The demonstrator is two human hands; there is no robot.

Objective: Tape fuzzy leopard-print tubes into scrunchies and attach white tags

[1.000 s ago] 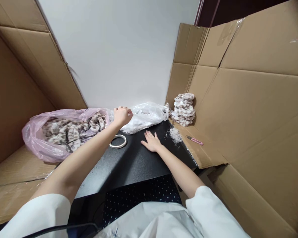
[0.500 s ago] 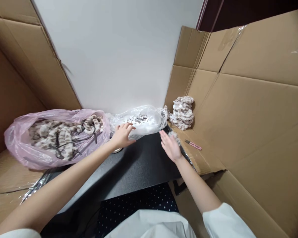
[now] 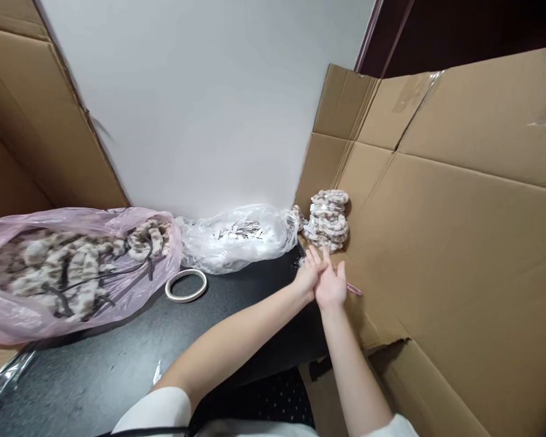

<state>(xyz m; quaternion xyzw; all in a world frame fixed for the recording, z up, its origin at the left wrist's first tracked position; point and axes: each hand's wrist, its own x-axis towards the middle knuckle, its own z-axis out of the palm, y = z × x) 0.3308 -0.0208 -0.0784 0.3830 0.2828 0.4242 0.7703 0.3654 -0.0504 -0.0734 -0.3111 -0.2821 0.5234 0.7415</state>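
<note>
In the head view, your left hand (image 3: 309, 277) and right hand (image 3: 332, 286) meet at the right end of the black table (image 3: 118, 358), touching and overlapping. Neither is clenched: your right palm faces up with its fingers spread, and your left fingers are stretched out against it. Whether anything lies between the palms, you cannot tell from here. A tuft of loose fluff (image 3: 301, 263) shows just beside your left fingertips, mostly hidden behind that hand. It should be almost weightless, soft and quick to scatter or cling to skin, so a slow gather between cupped palms, or a pinch at its thickest part, would likely suit it better than a fast sweep. Partly covered by your right hand, the pink snips (image 3: 355, 290) lie near it; they look stiff and light, and the pink handle end is the safe place to take hold. Just beyond your fingers stands the stack of furry bands (image 3: 328, 221), likely soft and squashy, better lifted with a hand on each side, since it could topple. To the left are the clear plastic bag (image 3: 273, 246), thin and probably slippery, the tape roll (image 3: 186, 299), and the pink bag (image 3: 134, 303) of furry pieces (image 3: 79, 273)
</note>
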